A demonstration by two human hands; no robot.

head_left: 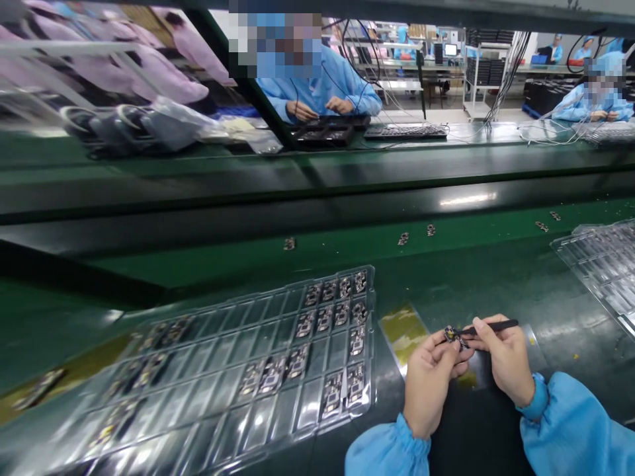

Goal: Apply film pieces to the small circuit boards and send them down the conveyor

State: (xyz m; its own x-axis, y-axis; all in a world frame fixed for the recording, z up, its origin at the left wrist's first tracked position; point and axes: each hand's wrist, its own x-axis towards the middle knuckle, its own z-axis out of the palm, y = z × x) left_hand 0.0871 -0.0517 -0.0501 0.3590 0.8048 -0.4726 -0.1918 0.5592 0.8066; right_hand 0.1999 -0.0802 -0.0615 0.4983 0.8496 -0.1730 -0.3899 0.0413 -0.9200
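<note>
Dark green and black, with tiny metallic parts on its face, the small circuit board (452, 334) is pinched between thumb and fingertips of the left hand (429, 383), just above the bench and right at the fingertips of both hands. The black tweezers (491, 326) are gripped in the closed right hand (503, 363), the shank lying across its fingers and the tip laid against the board's upper edge, on the side nearest the right hand.

The work in hand is judged to be a fine adjustment on the board with the tweezer tip. It is probably done best if the board is held by its edges only, so that the small parts are not pressed. The two hands are better braced against each other, as they appear to be now, so that the tip does not wander. Light pressure is advised, since a slip could scratch the face or flick the piece out of the pinch.

The board looks small, irregular in outline and stiff. Finer detail is too small to make out.

To the left of the left hand lies a clear plastic tray (223, 330), some of its compartments filled with similar boards, many bare. A yellowish patch (403, 330) is seen on the bench just beyond the left hand. Farther beyond both hands a few loose boards (403, 238) are scattered on the green belt (347, 248). A second tray (602, 264) is seen beyond and to the right of the right hand. A co-worker in blue (322, 86) is seated across the line.
</note>
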